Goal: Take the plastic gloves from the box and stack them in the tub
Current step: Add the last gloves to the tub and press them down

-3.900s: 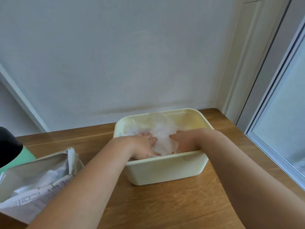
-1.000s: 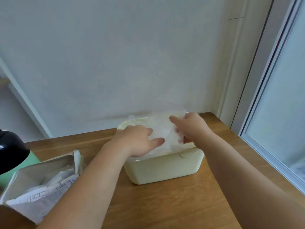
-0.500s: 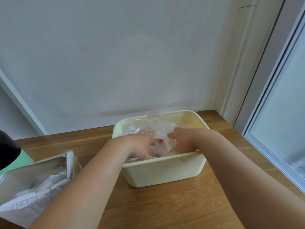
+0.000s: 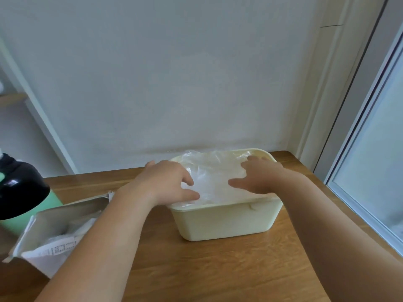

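A cream plastic tub (image 4: 226, 221) stands on the wooden table (image 4: 218, 269) near the wall. A crumpled stack of clear plastic gloves (image 4: 214, 175) fills it up to the rim, bulging slightly above the far edge. My left hand (image 4: 166, 182) is over the tub's left side, fingers curled, with plastic pinched between thumb and forefinger. My right hand (image 4: 258, 176) lies on the right part of the stack with fingers spread and straight. The opened grey glove box (image 4: 63, 227) lies at the lower left, with more plastic visible inside.
A green bottle with a black cap (image 4: 19, 188) stands at the far left behind the box. A white wall runs close behind the tub. A window frame (image 4: 357, 192) borders the table's right edge. Bare wood lies in front of the tub.
Half a second ago both hands were pressed down inside the tub. Now they are up at rim level and the gloves have risen with them; the view has tilted slightly.
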